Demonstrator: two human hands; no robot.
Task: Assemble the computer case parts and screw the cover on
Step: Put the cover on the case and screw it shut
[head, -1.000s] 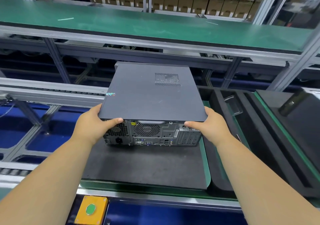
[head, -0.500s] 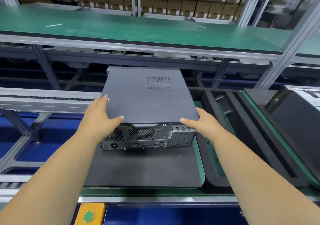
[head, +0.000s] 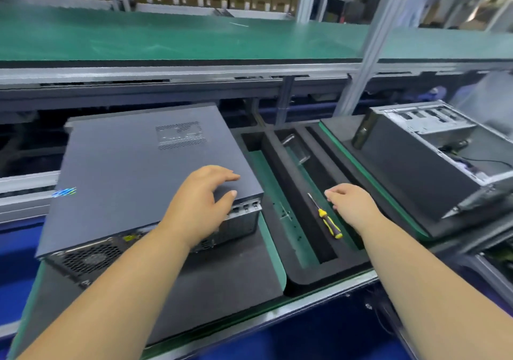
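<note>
Head camera looks down at a long desk [head: 277, 308] with a green top and a metal front edge. Every place below is told from the computer case [head: 144, 176], the big dark grey box on the left part of the desk. It lies flat on a dark foam mat [head: 222, 273]. Its cover [head: 133, 170] is on top, with a patch of small air holes near the far right corner. The near side of the case shows a round fan grille and some ports.

On the near right corner of the case rests the left hand [head: 198, 207]. Its fingers [head: 222, 175] are spread and a little bent, lying loose on the cover, and the thumb points at the corner edge. It is not gripping anything.

Right of the case sits a black foam tray [head: 324, 279] with long slots. In one slot lies a screwdriver [head: 326, 218] with a yellow and black handle, its thin tip pointing away from the person. Farther back in the tray lies a small metal piece, too blurry to name.

Just right of the screwdriver hangs the right hand [head: 352, 207]. Its fingers are loosely curled and hold nothing, with the tips close to the screwdriver but not touching it.

Far right of the case stands a second computer case [head: 427, 165] with no cover, so the metal inside shows.
</note>
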